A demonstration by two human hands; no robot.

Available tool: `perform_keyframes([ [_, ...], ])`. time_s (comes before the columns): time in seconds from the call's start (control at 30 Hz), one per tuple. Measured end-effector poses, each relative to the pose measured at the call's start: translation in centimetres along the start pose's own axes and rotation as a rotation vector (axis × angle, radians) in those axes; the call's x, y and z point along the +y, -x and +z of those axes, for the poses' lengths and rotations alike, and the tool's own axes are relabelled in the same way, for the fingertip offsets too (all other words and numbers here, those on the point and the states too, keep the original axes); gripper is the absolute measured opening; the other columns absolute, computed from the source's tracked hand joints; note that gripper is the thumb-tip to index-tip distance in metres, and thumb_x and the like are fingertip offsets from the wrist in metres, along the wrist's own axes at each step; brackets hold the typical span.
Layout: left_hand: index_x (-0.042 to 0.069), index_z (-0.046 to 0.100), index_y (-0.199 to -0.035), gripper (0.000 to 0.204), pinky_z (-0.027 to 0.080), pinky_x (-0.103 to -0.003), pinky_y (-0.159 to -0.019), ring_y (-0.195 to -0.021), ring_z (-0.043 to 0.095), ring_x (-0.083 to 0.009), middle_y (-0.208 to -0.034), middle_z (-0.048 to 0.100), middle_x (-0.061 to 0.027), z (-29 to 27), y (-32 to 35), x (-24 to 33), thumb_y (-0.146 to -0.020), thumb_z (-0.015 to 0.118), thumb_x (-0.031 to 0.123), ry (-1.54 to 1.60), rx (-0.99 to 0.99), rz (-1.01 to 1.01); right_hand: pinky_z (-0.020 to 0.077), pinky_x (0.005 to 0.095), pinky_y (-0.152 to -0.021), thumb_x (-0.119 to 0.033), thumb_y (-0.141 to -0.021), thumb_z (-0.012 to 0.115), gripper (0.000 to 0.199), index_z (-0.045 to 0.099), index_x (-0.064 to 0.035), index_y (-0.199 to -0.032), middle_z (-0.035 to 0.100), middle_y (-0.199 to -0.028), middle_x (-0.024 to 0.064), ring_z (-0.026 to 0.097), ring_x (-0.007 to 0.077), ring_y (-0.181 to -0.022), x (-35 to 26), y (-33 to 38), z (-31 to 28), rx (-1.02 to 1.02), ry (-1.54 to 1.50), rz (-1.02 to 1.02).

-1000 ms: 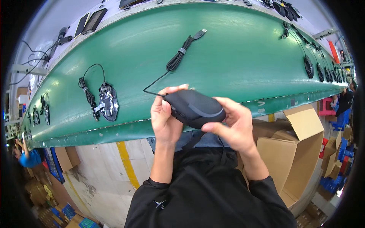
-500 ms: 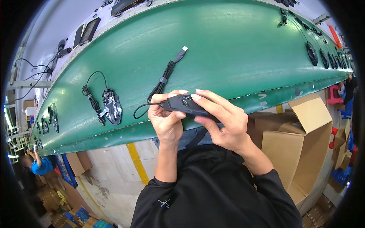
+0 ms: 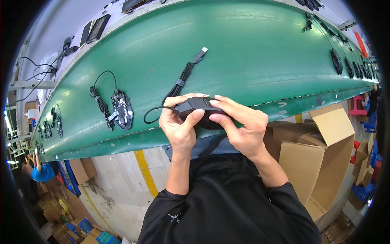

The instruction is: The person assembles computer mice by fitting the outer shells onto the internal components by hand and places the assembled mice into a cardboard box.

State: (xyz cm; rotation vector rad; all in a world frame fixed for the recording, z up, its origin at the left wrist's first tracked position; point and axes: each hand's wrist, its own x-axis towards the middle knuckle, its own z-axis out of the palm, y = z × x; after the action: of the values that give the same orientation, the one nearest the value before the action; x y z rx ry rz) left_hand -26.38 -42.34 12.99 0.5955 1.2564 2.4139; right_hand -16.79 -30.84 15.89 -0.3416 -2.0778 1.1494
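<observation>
Both my hands grip a black computer mouse (image 3: 198, 106) just above the near edge of the green conveyor belt (image 3: 243, 53). My left hand (image 3: 178, 126) wraps its left side, thumb on top. My right hand (image 3: 239, 124) covers its right side with fingers laid across the top. The mouse's bundled black cable (image 3: 180, 81) runs up over the belt and ends in a silver plug (image 3: 202, 51). An opened mouse base with a coiled cable (image 3: 120, 109) lies on the belt to the left.
Open cardboard boxes (image 3: 321, 150) stand on the floor at my right. More mouse parts (image 3: 55, 122) lie further left on the belt, and dark round parts (image 3: 337, 61) line its far right. A person in blue (image 3: 40, 171) works at the lower left. A yellow floor line (image 3: 146, 175) runs below.
The mouse turned from showing its rounded back to lying flatter between my hands, and my right fingers closed over its top. The view shifted slightly right along the belt.
</observation>
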Motion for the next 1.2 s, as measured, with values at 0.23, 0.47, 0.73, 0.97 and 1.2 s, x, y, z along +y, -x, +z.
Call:
perform_keyframes([
  [0.23,0.002,0.053,-0.103,0.034,0.052,-0.043,-0.094,-0.101,0.066,-0.0309,-0.106,0.066,-0.021,0.0,-0.1,-0.4,-0.081,0.078,0.01,0.272,0.163,-0.126,0.0571,0.0323,-0.075,-0.007,-0.075,0.08,0.04,0.068,0.001,-0.113,0.071,-0.096,0.0219,0.073,0.0266,-0.087,-1.3,-0.1,-0.7,-0.144,-0.099,0.233],
  [0.47,0.001,0.052,-0.11,0.039,0.047,-0.054,-0.102,-0.11,0.063,-0.036,-0.117,0.063,-0.0224,-0.4,-0.1,-0.4,-0.084,0.077,0.015,0.275,0.046,-0.108,0.0557,0.0325,-0.063,-0.009,-0.079,0.08,0.046,0.061,0.0042,-0.119,0.071,-0.091,0.0209,0.072,0.0271,-0.074,-2.0,0.8,-0.8,-0.133,-0.063,0.244],
  [0.73,-0.004,0.045,-0.133,0.051,0.045,-0.042,-0.105,-0.118,0.058,-0.0298,-0.133,0.053,-0.0277,0.2,-0.7,2.0,-0.094,0.064,0.023,0.19,-0.003,-0.43,0.0548,0.0398,-0.092,0.003,-0.065,0.072,0.059,0.064,-0.0043,-0.124,0.061,-0.126,0.022,0.063,0.0364,-0.113,1.1,-0.2,-3.0,-0.24,0.276,-0.437],
  [0.97,-0.008,0.047,-0.133,0.075,0.044,-0.051,-0.105,-0.123,0.054,-0.0408,-0.135,0.049,-0.0346,-1.5,0.2,1.4,-0.067,0.08,0.002,0.439,-0.131,-0.434,0.0551,0.0291,-0.085,-0.005,-0.073,0.084,0.057,0.059,0.0064,-0.123,0.07,-0.108,0.0121,0.068,0.0143,-0.093,-1.2,0.6,-3.5,-0.234,-0.766,0.704],
  [1.2,-0.007,0.061,-0.106,0.049,0.052,-0.052,-0.095,-0.101,0.067,-0.0403,-0.104,0.067,-0.0289,-1.2,0.4,1.9,-0.062,0.081,0.003,0.269,-0.152,-0.291,0.0552,0.028,-0.071,-0.011,-0.065,0.088,0.043,0.071,0.0021,-0.102,0.074,-0.091,0.0129,0.073,0.0189,-0.08,-2.1,0.0,-4.3,-0.24,-0.151,0.123],
])
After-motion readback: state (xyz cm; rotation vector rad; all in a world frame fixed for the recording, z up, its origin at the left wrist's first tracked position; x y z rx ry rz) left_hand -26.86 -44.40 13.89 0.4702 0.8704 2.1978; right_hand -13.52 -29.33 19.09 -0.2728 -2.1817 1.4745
